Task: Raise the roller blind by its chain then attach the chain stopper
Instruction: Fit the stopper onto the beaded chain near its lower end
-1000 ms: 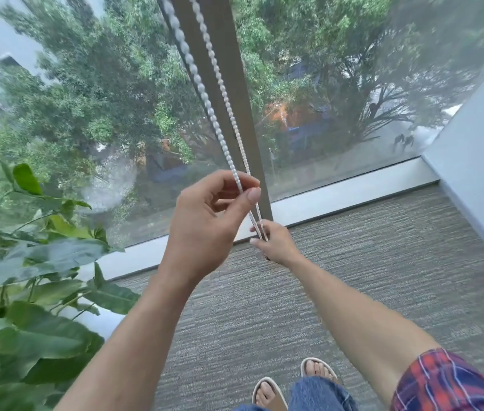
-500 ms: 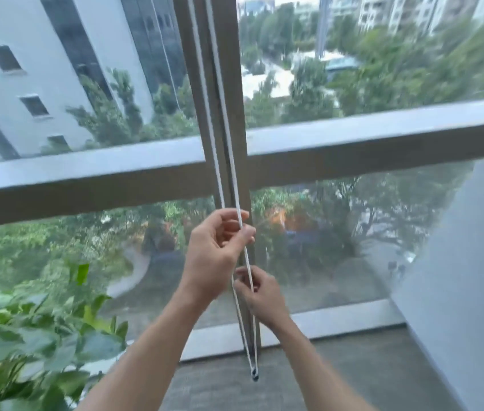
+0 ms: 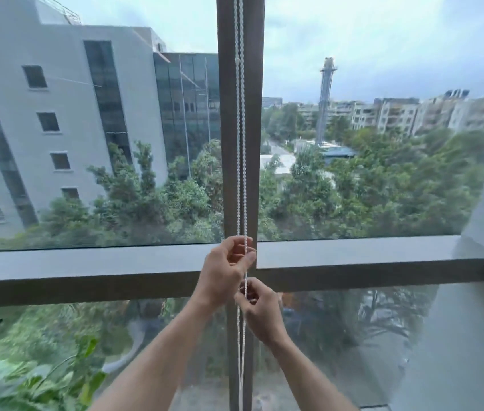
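A white beaded chain (image 3: pixel 244 173) is seen against a dark brown window frame (image 3: pixel 226 143); green leaves (image 3: pixel 57 378) are shown lower left.

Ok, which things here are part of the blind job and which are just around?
Part of the job:
bead chain
left hand, pinching the chain
right hand, holding it lower down

Just around:
potted plant
window frame

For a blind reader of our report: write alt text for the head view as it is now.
Two bare hands grip a white beaded chain hanging down a dark vertical window post: the left hand pinches it higher, the right hand just below. Through the glass lie a grey building, trees and a cloudy sky; plant leaves show at lower left.
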{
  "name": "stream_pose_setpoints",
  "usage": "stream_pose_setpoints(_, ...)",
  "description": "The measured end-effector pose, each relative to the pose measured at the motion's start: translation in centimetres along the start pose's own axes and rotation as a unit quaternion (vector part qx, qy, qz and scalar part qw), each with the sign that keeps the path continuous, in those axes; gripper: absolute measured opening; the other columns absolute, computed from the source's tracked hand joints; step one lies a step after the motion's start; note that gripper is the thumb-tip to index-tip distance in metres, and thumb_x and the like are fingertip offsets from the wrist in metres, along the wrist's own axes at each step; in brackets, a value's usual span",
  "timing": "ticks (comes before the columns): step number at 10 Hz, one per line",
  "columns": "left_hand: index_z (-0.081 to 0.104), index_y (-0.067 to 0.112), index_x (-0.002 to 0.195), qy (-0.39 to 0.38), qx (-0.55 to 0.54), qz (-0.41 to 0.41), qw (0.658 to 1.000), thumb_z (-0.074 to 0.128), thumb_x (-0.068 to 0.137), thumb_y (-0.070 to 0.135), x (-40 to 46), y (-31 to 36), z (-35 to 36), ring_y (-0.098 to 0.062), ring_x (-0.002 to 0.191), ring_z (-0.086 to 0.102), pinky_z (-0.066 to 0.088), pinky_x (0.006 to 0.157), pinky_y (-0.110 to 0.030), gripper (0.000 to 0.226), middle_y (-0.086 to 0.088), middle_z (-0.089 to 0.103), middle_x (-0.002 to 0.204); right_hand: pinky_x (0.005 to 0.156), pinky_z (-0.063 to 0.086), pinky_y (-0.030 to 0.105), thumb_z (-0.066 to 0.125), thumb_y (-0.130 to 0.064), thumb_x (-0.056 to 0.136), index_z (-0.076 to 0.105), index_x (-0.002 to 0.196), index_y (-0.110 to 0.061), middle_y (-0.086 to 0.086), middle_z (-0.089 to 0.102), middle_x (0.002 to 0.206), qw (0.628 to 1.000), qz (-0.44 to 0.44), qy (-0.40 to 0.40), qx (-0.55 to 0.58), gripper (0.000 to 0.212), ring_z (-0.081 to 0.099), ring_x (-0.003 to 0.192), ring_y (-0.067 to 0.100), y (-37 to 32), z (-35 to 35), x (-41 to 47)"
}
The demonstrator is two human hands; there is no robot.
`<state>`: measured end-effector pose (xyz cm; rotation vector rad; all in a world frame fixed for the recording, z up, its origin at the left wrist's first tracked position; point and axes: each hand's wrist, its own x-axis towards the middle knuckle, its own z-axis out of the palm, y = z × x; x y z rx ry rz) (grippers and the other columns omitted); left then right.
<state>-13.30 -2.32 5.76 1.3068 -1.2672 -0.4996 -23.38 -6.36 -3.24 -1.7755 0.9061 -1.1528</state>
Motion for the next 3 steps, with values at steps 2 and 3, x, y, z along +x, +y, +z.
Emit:
stream_pose_setpoints(2,0.062,0.022,0.121,-0.001,0.081,0.045,0.996,0.065,0.091,0.019,1.6,1.5,-2.4,-0.004,0.094,0.065,0.054,0.08,-0.018,0.03,0.007,0.07,0.101,0.075,0.057,0.036,0.066,-0.017,0.086,0.063,0.112,-0.021,-0.002,0.07,0.084,0.993,-0.088,0.023,-0.08,0.026,0.066,0.077,0.01,-4.5,-1.8,3.5)
stream_pose_setpoints(3,0.061,0.018,0.125,0.017,0.14,0.076,0.987,0.062,0.093,0.02,2.6,2.2,-3.7,-0.007,0.097,0.065,0.054,0.088,-0.025,0.032,0.004,0.07,0.107,0.086,0.055,0.038,0.063,-0.022,0.089,0.059,0.123,-0.019,0.0,0.07,0.104,0.975,-0.153,0.063,-0.147,0.034,0.065,0.093,0.012,-6.5,-3.3,4.9)
